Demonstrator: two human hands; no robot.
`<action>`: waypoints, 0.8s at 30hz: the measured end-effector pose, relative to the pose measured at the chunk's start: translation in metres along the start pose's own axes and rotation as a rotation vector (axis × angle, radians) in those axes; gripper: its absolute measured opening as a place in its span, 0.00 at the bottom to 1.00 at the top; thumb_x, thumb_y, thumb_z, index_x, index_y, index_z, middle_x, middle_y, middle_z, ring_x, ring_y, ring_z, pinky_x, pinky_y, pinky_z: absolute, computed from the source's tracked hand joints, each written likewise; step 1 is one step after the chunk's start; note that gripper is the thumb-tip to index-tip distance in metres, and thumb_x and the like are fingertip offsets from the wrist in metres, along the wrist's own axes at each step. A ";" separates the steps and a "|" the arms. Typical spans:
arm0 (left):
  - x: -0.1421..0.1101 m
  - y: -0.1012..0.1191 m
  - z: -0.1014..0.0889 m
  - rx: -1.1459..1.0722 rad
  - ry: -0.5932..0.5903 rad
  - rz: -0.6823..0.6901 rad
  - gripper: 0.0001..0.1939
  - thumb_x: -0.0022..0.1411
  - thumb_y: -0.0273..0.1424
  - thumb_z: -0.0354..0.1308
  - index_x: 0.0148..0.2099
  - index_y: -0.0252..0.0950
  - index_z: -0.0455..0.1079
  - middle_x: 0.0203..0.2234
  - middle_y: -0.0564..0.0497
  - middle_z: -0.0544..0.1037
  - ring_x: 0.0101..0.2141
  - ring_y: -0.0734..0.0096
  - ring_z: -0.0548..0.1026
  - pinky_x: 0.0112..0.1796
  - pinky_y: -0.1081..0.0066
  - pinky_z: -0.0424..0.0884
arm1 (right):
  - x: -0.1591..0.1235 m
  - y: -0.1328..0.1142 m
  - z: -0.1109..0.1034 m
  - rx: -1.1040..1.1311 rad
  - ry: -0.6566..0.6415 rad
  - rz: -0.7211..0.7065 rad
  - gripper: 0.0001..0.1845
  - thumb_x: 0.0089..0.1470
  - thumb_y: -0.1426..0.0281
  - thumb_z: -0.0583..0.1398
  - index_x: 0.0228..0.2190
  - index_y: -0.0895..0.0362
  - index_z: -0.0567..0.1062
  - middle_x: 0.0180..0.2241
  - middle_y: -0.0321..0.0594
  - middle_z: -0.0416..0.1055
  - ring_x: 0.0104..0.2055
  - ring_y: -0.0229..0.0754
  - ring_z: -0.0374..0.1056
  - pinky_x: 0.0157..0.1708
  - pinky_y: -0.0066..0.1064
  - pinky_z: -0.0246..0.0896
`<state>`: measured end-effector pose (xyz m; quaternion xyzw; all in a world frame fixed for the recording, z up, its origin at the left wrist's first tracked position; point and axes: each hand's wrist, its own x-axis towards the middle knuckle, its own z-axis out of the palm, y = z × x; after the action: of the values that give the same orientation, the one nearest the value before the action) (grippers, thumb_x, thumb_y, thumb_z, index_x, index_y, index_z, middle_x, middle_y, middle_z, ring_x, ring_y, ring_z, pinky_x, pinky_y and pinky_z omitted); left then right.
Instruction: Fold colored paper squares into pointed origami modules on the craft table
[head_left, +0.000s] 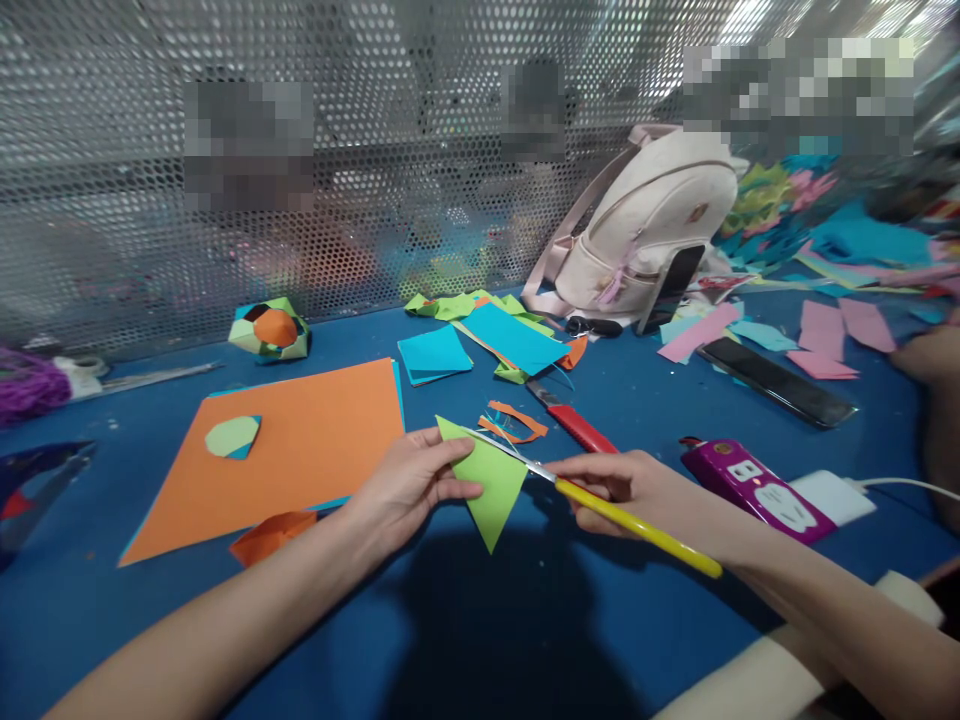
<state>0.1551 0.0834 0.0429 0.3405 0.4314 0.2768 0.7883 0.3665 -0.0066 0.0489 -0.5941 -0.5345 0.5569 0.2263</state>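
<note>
Between the thumb and fingers of my left hand (pixel 405 485) is a light green piece of paper (pixel 496 492), with one corner pointing down. My right hand (pixel 619 485) is closed on yellow-handled scissors (pixel 637 522). Their blades lie along the paper's upper edge, close to my left fingertips. Just beyond the paper are thin orange paper scraps (pixel 517 420) and a red-handled cutter (pixel 581 428). Left of my left hand lies a large orange sheet (pixel 315 440) over blue paper, with a small green and blue paper piece (pixel 232 437) on top.
A folded paper ball (pixel 270 328), blue paper squares (pixel 435 353) and a pale backpack (pixel 649 225) stand along the perforated metal panel. To the right are a black phone (pixel 776 382), pink paper pieces and a purple power strip (pixel 757 488) with a white charger. Another person's arm (pixel 937 400) shows at the right edge.
</note>
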 end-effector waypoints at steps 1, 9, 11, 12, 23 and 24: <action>0.000 0.000 0.000 -0.003 -0.001 -0.001 0.03 0.54 0.18 0.58 0.29 0.26 0.72 0.25 0.47 0.76 0.21 0.75 0.75 0.22 0.77 0.77 | 0.000 0.000 0.000 -0.003 -0.001 -0.001 0.27 0.45 0.61 0.63 0.47 0.56 0.71 0.27 0.33 0.65 0.22 0.29 0.53 0.21 0.23 0.52; 0.001 -0.001 -0.002 -0.003 -0.009 -0.015 0.03 0.53 0.18 0.58 0.28 0.27 0.72 0.24 0.47 0.76 0.21 0.74 0.75 0.21 0.77 0.77 | -0.001 -0.003 0.002 0.040 -0.002 0.014 0.27 0.43 0.61 0.64 0.46 0.56 0.73 0.21 0.30 0.61 0.19 0.28 0.48 0.17 0.23 0.48; 0.001 -0.002 -0.002 -0.009 -0.011 -0.018 0.02 0.52 0.19 0.59 0.28 0.27 0.72 0.23 0.47 0.76 0.21 0.74 0.75 0.22 0.77 0.77 | -0.001 -0.002 0.001 0.068 -0.009 0.021 0.27 0.43 0.61 0.64 0.46 0.56 0.73 0.20 0.30 0.61 0.19 0.28 0.48 0.17 0.23 0.48; 0.001 -0.002 -0.002 -0.013 -0.014 -0.018 0.02 0.52 0.19 0.60 0.28 0.27 0.72 0.22 0.47 0.76 0.21 0.73 0.75 0.22 0.76 0.77 | -0.001 -0.002 0.001 0.073 -0.009 0.026 0.27 0.43 0.61 0.65 0.46 0.56 0.73 0.20 0.30 0.61 0.19 0.28 0.48 0.17 0.23 0.48; 0.002 -0.003 -0.002 0.004 -0.006 -0.038 0.04 0.51 0.19 0.60 0.26 0.28 0.70 0.22 0.48 0.76 0.21 0.75 0.75 0.22 0.77 0.77 | -0.002 0.001 0.001 -0.086 0.038 0.075 0.28 0.41 0.60 0.65 0.47 0.54 0.74 0.22 0.32 0.65 0.20 0.29 0.52 0.19 0.24 0.50; 0.001 -0.003 -0.002 0.004 -0.006 -0.041 0.04 0.51 0.19 0.60 0.26 0.28 0.70 0.22 0.48 0.76 0.21 0.75 0.75 0.22 0.77 0.77 | -0.002 0.002 0.001 -0.099 0.044 0.076 0.29 0.41 0.60 0.65 0.47 0.53 0.74 0.23 0.32 0.66 0.20 0.30 0.53 0.19 0.24 0.51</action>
<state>0.1546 0.0830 0.0389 0.3339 0.4366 0.2587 0.7944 0.3670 -0.0093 0.0480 -0.6364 -0.5332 0.5250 0.1871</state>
